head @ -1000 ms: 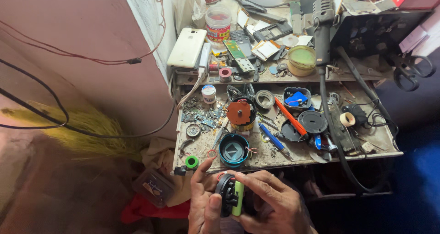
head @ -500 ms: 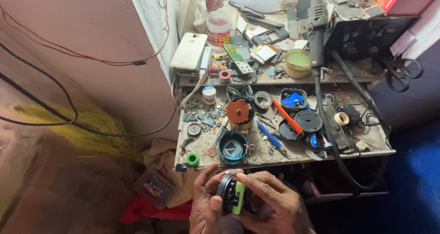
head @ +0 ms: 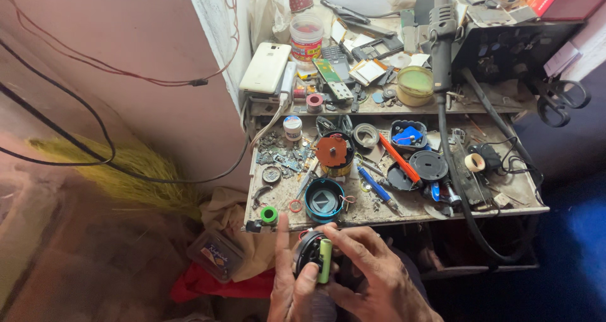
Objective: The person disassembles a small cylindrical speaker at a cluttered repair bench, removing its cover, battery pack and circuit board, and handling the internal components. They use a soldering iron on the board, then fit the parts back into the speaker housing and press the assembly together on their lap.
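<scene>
Holding a small black round part point(head: 307, 254) low in the picture, both hands work close together just under the front edge of the desk point(head: 404, 211). The left hand point(head: 291, 288) grips the black part from below and from the left side, with the forefinger pointing up towards the desk and the thumb pressing on a green cylinder cell point(head: 325, 261). The right hand point(head: 372, 275) comes from the right, and its fingers curl over the top of the same black part, touching the cell too. So both hands are closed on the part, none is released. The cell stands almost upright, its long axis running from the hands up towards the desk, and it lies between the two thumbs, a little nearer to the left one. Just above the hands, on the desk, sits a blue round housing point(head: 324, 200) with a dark inside, and to the left of it a small green ring point(head: 269, 215). Further up stands an orange disc point(head: 332, 152) on a yellow body
</scene>
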